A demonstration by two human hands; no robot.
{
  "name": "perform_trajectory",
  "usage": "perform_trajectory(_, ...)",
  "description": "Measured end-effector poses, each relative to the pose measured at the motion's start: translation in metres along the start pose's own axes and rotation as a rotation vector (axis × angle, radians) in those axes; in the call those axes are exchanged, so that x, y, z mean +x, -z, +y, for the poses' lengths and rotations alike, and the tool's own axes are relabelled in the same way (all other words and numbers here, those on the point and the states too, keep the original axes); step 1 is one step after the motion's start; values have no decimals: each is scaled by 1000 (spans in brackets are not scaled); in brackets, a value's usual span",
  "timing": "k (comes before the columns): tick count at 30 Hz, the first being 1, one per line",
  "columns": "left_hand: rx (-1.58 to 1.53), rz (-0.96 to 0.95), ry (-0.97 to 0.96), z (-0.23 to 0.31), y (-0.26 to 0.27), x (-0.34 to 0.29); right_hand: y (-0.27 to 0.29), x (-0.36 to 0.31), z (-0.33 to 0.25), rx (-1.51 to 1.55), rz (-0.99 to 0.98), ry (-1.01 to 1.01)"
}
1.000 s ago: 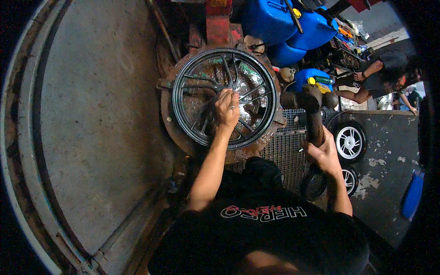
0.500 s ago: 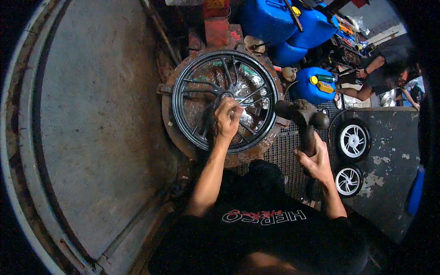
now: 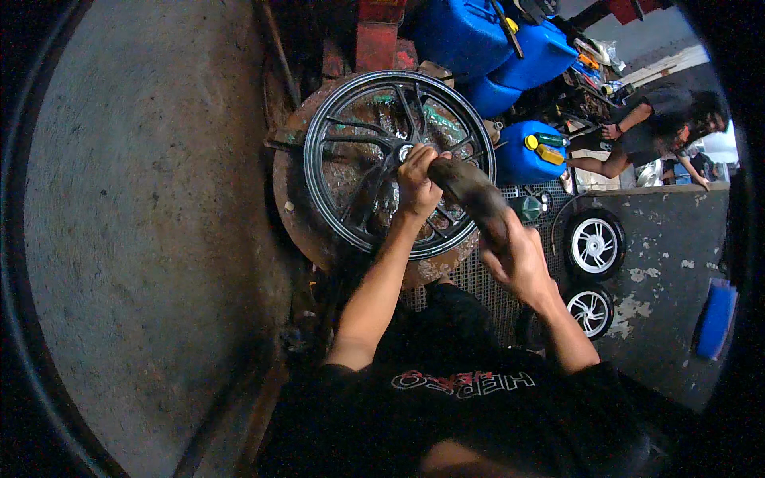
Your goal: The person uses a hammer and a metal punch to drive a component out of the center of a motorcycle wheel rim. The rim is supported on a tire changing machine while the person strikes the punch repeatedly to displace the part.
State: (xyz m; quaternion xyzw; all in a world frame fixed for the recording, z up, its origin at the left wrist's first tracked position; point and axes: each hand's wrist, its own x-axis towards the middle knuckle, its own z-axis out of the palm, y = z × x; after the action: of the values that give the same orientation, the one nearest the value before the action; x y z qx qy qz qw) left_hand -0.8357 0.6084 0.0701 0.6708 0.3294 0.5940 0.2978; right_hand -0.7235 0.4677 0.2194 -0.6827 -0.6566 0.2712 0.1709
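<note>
A black spoked motorcycle wheel rim [image 3: 319,199] lies flat on a round, wet, rusty-brown stand [image 3: 285,209]. Over the rim's hub, my left hand [image 3: 420,179] is closed in a pinch. What its fingers hold is hidden. My right hand [image 3: 522,259] grips the handle of a dark, grimy hammer [image 3: 478,199], blurred by motion. The hammer's head end is right beside my left hand's fingers, above the hub; I cannot tell whether it touches anything.
Blue plastic jugs [image 3: 458,48] stand behind on the right, with a blue container [image 3: 526,151] nearer that carries small bottles. Two white-spoked wheels [image 3: 594,245] lie at right. Another person [image 3: 677,119] crouches at far right. A red post [image 3: 378,40] rises behind the stand.
My right hand has swung the hammer left and down toward the hub and my left hand. My left hand stays at the hub. The view has shifted slightly.
</note>
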Motion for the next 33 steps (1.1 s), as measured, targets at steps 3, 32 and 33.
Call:
perform_trajectory(3, 4, 87, -121, -9, 0, -1, 0, 5, -9, -47, 57, 32)
perform_trajectory(32, -693, 412, 348, 135, 59, 92, 63, -85, 25, 428, 677, 36)
perform_trajectory(33, -679, 432, 354, 138, 59, 97, 67, -87, 33, 525, 639, -7)
